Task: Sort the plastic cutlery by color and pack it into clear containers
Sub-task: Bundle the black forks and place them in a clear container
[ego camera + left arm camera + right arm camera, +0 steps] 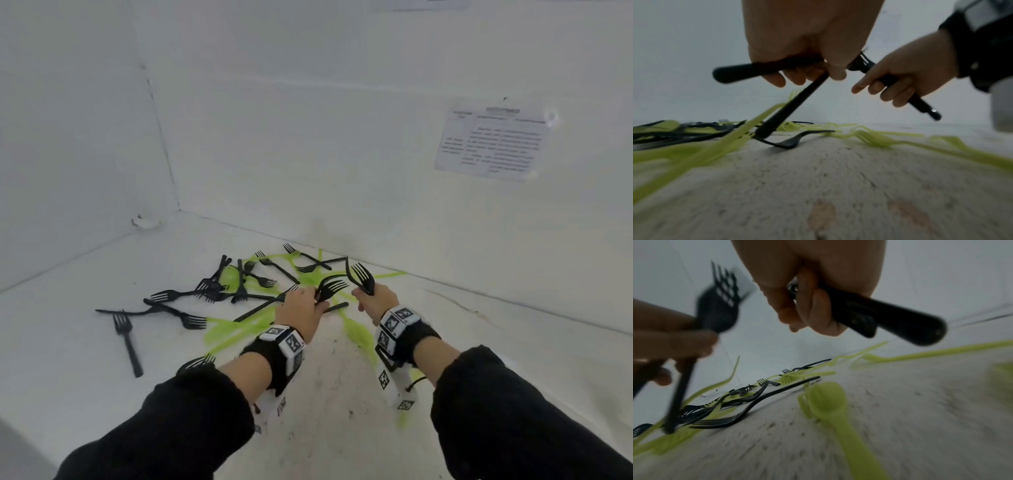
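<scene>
Both hands hold black forks above a scattered pile of cutlery.

The left hand (301, 308) curls round a bunch of black forks (330, 289); the right hand (375, 301) clamps another bunch (359, 275). More black forks (191, 298) and green cutlery (226, 332) lie mixed on the white surface (68, 342), left and far.

Printed sheet (493, 144) on the wall, text too blurred (illegible), wristband markers wordless
</scene>
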